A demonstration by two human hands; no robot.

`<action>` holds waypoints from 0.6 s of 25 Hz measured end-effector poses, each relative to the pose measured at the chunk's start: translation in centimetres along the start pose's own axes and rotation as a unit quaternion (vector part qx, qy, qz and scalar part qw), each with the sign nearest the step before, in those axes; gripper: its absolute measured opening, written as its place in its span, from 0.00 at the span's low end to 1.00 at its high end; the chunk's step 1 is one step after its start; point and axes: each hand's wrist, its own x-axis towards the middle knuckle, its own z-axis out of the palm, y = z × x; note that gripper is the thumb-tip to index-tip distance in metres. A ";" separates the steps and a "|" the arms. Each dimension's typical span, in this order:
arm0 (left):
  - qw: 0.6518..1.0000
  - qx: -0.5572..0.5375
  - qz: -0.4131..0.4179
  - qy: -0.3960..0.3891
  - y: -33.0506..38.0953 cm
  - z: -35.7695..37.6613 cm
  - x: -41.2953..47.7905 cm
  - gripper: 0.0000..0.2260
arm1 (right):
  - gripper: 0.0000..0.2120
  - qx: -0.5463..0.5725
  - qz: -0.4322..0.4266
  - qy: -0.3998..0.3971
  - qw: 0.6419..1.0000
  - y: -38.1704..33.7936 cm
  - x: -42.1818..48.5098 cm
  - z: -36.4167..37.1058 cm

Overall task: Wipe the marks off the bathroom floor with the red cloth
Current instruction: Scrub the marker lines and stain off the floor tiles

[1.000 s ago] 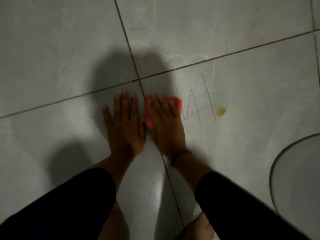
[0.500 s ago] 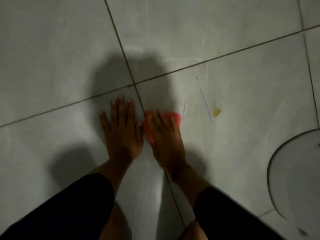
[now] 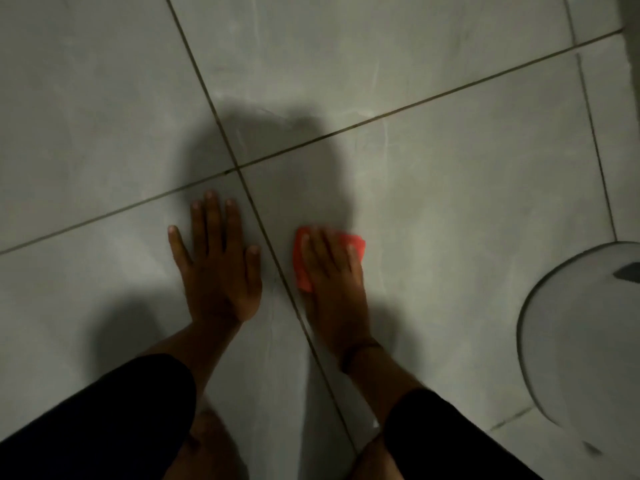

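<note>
Head view: looks steeply down, close over the tiled floor (image 3: 450, 202) (only one view)
Facing: forward past both forearms

Two hands, the left hand (image 3: 218, 268) and the right hand (image 3: 332, 275), with five fingers (image 3: 211, 216) showing on the left. One red cloth (image 3: 353, 245). Two black sleeves at the near edge: left sleeve (image 3: 104, 417) and right sleeve (image 3: 450, 441). One dark wristband (image 3: 360, 351). Four large tiles (image 3: 86, 98) meet at one grout crossing (image 3: 239, 169) — and one pale rounded fixture (image 3: 581, 341) sits at the right edge.
</note>
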 end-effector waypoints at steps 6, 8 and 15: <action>1.000 0.007 0.012 0.005 -0.1 0.5 0.1 0.33 | 0.30 -0.011 0.166 0.105 0.980 4.1 11.4 -1.5; 1.000 0.009 0.013 0.006 0.0 0.3 -0.1 0.34 | 0.31 -0.045 0.076 0.091 0.992 0.0 8.5 1.6; 1.000 0.017 0.020 0.002 0.0 0.1 0.2 0.34 | 0.29 -0.043 0.190 0.029 0.980 10.7 -2.8 -3.8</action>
